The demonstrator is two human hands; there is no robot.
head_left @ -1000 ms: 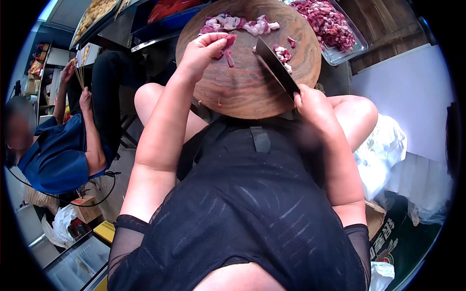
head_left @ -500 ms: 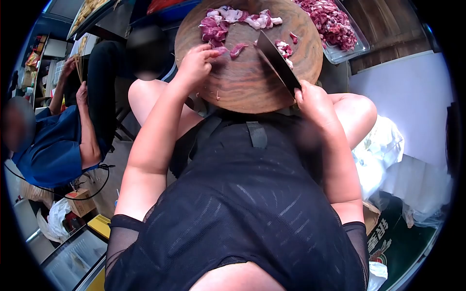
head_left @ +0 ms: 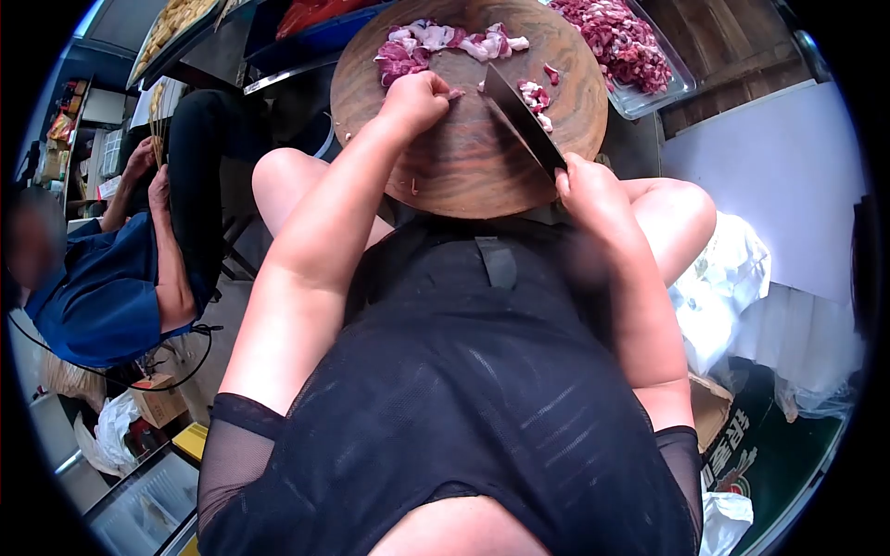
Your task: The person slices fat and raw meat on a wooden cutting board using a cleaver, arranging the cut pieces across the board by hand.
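My right hand (head_left: 591, 192) grips the handle of a cleaver (head_left: 522, 116), its dark blade slanting up and left over a round wooden chopping block (head_left: 464, 176). Over the block's left part, my left hand (head_left: 416, 100) is closed, with a small piece of meat (head_left: 454, 94) showing at its fingertips. Larger pieces of raw meat (head_left: 436, 37) lie along the far side of the block. To the right of the blade sit small cut bits of meat (head_left: 535, 95).
A clear tray (head_left: 654, 104) heaped with cut meat (head_left: 616, 42) stands beyond the block's right side. At left, another person (head_left: 111, 278) in a blue shirt holds thin sticks (head_left: 158, 125). A blue bin (head_left: 315, 37) with red contents is at the back, and white plastic bags (head_left: 723, 287) lie at right.
My left hand has moved right, and its fingers have closed on a small piece of meat. The cleaver stays in my right hand in nearly the same place.
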